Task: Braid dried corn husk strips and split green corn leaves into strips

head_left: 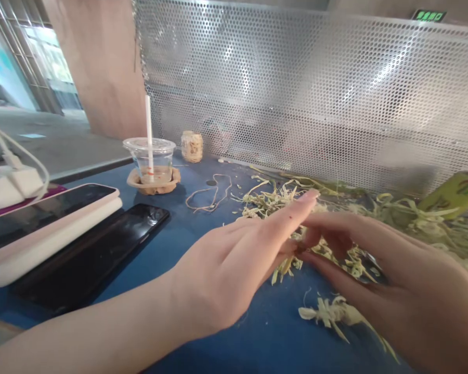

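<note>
My left hand (234, 265) reaches across the blue table (171, 244) with its fingers stretched out toward a pile of pale green leaf strips (281, 202). My right hand (390, 265) comes in from the right, fingers curled and pinching together near the left fingertips. Small strips (288, 265) hang between the two hands where they meet. A loose clump of strips (327, 311) lies on the table below my right hand.
Two phones (81, 249) and a white power bank (47, 234) lie at the left. A plastic cup (151, 161) with a straw stands on a holder, a small jar (192, 146) behind it. A string (210, 195) lies nearby. A perforated metal screen (296, 93) backs the table.
</note>
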The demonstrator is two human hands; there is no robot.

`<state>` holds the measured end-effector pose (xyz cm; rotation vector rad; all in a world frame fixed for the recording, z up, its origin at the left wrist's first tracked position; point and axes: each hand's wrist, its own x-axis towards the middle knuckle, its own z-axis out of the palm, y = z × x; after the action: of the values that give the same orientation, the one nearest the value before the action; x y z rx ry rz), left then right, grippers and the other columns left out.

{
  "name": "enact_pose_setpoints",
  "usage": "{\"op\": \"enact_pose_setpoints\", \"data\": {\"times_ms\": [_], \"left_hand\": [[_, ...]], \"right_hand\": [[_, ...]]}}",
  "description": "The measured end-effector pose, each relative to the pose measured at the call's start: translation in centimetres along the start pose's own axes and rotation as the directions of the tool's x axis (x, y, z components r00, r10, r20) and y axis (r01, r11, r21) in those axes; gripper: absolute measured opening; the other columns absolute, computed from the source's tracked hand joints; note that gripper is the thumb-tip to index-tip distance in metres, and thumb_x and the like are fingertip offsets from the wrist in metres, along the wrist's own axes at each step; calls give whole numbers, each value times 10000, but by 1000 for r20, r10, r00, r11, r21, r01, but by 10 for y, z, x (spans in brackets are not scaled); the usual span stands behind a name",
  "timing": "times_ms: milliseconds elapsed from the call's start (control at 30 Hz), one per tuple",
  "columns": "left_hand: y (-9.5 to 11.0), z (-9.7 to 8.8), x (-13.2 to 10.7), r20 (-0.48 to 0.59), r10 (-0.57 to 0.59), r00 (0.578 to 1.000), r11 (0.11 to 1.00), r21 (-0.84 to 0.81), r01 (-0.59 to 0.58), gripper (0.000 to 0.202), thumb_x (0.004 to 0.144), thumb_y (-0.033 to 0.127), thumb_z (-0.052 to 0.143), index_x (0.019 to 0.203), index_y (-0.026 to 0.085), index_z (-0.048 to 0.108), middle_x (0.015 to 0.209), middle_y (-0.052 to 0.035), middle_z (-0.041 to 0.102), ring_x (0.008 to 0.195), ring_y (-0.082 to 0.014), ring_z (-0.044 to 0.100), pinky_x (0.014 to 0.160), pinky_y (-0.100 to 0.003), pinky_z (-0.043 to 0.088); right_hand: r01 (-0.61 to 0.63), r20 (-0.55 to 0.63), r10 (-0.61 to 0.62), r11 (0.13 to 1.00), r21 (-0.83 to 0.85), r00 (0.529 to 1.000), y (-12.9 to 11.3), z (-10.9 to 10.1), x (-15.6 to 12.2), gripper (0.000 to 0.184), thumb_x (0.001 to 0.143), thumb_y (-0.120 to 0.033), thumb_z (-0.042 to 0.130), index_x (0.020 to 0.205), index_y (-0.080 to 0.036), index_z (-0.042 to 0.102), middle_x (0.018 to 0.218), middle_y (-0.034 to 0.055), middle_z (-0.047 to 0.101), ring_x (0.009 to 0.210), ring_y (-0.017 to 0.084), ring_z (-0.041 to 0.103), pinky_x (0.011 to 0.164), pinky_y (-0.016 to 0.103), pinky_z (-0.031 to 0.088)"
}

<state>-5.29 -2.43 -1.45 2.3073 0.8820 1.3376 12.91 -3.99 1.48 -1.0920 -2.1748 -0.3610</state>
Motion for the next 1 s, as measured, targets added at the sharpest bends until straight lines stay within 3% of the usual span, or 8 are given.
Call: {"op": "enact_pose_setpoints", "data": {"times_ms": [133,333,500,600,700,833,900,1000], "left_hand": [[1,3,-2,-4,-21,1000,999,-41,21,530,781,175,491,1267,346,366,903,77,677,837,-169,637,822,-261,489],[6,1,0,-10,-34,999,998,-52,34,558,772,170,503,1273,358,347,839,78,679,833,-173,638,765,-251,514],[4,-1,1,-20,-3,1000,1000,-1,3,575,774,177,508,1291,341,317,840,61,681,811,-170,642,783,-277,509],[4,0,2,-17,-14,1000,1000,-5,14,564,777,198,510,1289,342,322,859,60,683,804,-170,643,797,-276,504],[5,0,2,-4,-19,1000,1000,-6,19,560,781,200,505,1288,347,319,866,70,682,801,-156,644,806,-256,494],[8,-3,3,10,-57,998,998,-7,57,551,781,219,515,1282,356,329,871,77,686,831,-162,640,803,-236,491],[9,-5,3,2,-76,997,997,-18,76,547,782,224,518,1282,352,337,874,67,690,855,-171,634,801,-234,491],[8,-5,4,-17,-59,998,997,-51,58,568,786,206,512,1299,339,307,862,66,692,842,-156,635,806,-235,491]], "right_hand": [[-28,16,27,999,29,1000,-1,1,3,128,739,-288,520,851,-314,577,643,-44,586,454,114,525,354,204,399],[-68,72,59,989,134,996,3,-2,2,189,688,-235,579,852,-324,548,679,-75,599,535,100,557,464,152,467],[-60,-1,60,997,44,998,2,-1,2,283,722,-289,545,1004,-306,535,797,-38,625,605,122,577,547,189,499],[-31,14,31,999,28,999,2,-2,3,309,737,-285,530,1045,-304,531,794,-33,632,589,121,579,561,187,508],[-33,49,28,994,102,998,4,-2,3,297,734,-264,545,1028,-305,530,769,-39,631,606,112,593,564,164,513],[-135,111,108,952,274,988,8,-2,3,255,730,-291,564,984,-292,540,780,-40,639,661,110,614,580,162,528],[-164,91,142,938,307,986,7,-2,3,225,740,-308,555,965,-296,549,762,-46,646,635,107,617,570,166,530],[-137,12,138,969,207,990,5,-3,4,173,741,-297,552,913,-304,571,746,-51,649,598,105,606,522,163,513]]}}
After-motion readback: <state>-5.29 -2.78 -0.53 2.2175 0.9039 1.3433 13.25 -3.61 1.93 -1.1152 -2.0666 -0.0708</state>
